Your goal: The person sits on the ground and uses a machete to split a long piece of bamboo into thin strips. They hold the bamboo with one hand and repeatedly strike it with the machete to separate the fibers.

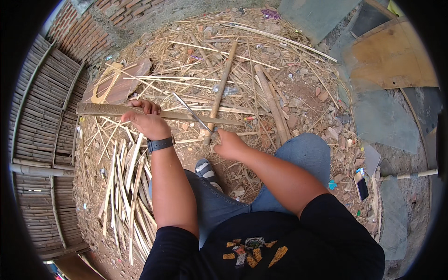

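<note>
From where I stand, the left forearm reaches almost straight out, a dark watch [161,144] on its wrist, and the left hand [149,125] has its fingers [148,106] wrapped about a bamboo strip [98,109]. The strip lies crosswise in front of the person, above the littered ground [310,112]. The right forearm slants inward past the bent knee [305,151]; the right hand [231,145] is closed round a knife [189,108], its blade pointing forward and left across the strip (whether edge meets bamboo, I can't tell).

The ground is brown earth with straw, shavings and broken brick. Pale, narrow slats [126,196] are heaped beside the left forearm, and a round pole [223,84] lies ahead. A ribbed bamboo fence [37,116] closes the left side, rough brick wall [79,28] beyond; flat grey sheets [387,121] and a phone [361,185] lie rightward.
</note>
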